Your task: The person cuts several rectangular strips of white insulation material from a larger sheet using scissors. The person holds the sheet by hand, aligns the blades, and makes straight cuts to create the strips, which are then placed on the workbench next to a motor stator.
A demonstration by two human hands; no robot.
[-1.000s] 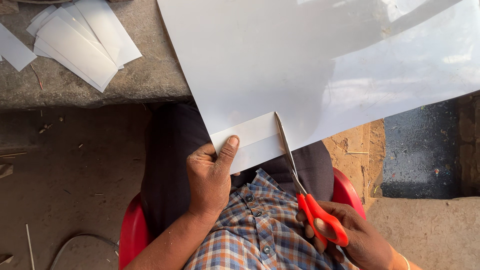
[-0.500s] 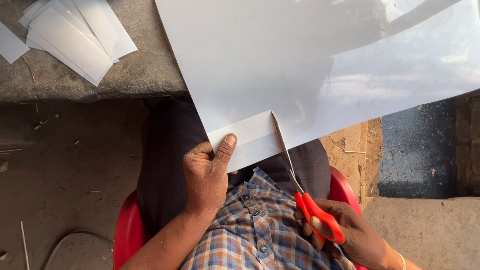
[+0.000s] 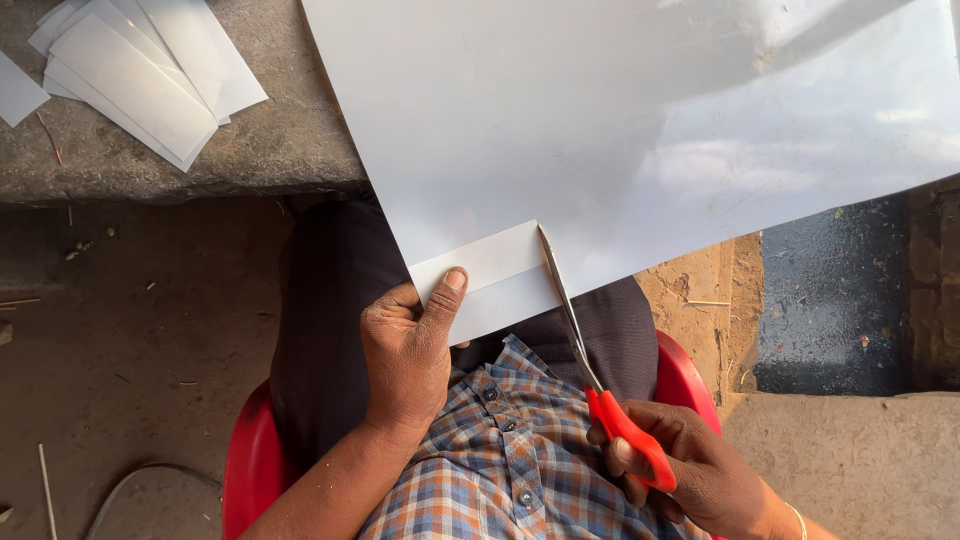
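A large white sheet (image 3: 640, 120) lies across my lap and reaches over the stone ledge. My left hand (image 3: 405, 350) pinches its near corner strip (image 3: 490, 270), thumb on top. My right hand (image 3: 690, 470) grips red-handled scissors (image 3: 600, 390). The blades are closed in a cut that runs up from the sheet's near edge, the tip at about the strip's upper corner. The strip still hangs from the sheet along its upper line.
A stack of cut white strips (image 3: 140, 70) lies on the grey stone ledge (image 3: 280, 150) at the upper left. I sit on a red plastic chair (image 3: 250, 460) over a dirt floor. A dark wet patch (image 3: 840, 300) is at the right.
The scissors' blades have advanced a little further up into the sheet and closed. My left hand keeps its pinch on the strip. The view has shifted slightly.
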